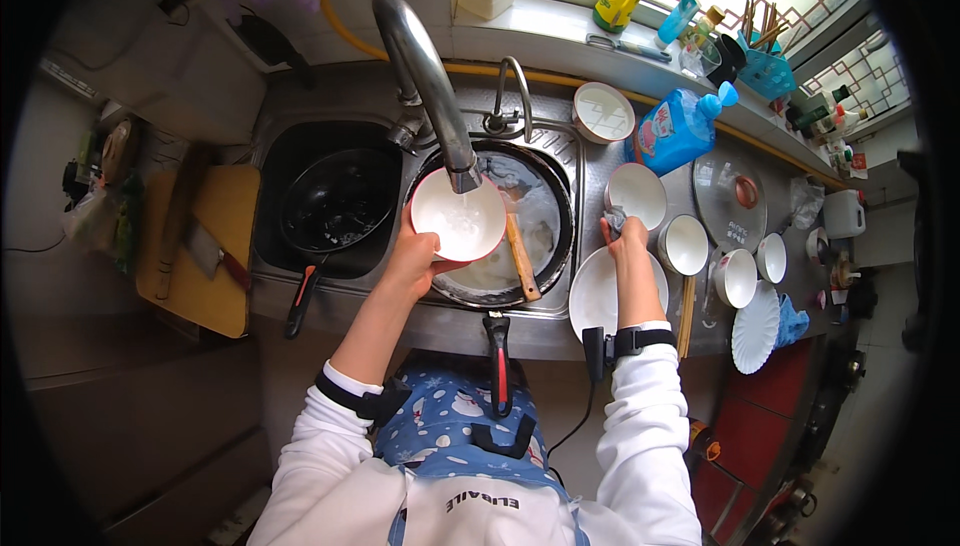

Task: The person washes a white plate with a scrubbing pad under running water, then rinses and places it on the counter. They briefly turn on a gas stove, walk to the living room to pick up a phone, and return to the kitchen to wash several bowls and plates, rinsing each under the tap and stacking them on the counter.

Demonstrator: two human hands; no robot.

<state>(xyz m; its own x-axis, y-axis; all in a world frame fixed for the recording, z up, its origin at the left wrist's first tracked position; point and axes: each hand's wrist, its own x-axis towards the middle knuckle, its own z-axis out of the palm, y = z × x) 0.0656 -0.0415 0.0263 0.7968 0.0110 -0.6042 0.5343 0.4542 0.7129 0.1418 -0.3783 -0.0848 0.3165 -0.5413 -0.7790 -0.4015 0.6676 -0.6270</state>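
My left hand (421, 252) grips a white bowl with a red rim (450, 227) under the steel faucet (450, 125), and water runs into it. Below the bowl, a large frying pan (566, 261) sits over the right sink basin with cloudy water in it. A wooden-handled utensil (523, 261) leans across this pan. To the right, my right hand (628, 234) pinches a grey scrubber (616, 219) at the lower edge of another white bowl (637, 189). Under my right wrist lies a white plate (592, 294), partly hidden by the forearm.
A black pan (337, 201) rests in the left basin. A cleaver (202, 249) lies on the yellow cutting board (232, 208). Rightward stand a blue detergent bottle (673, 133), a glass lid (727, 208), chopsticks (685, 317), several bowls (684, 244) and a scalloped plate (756, 328).
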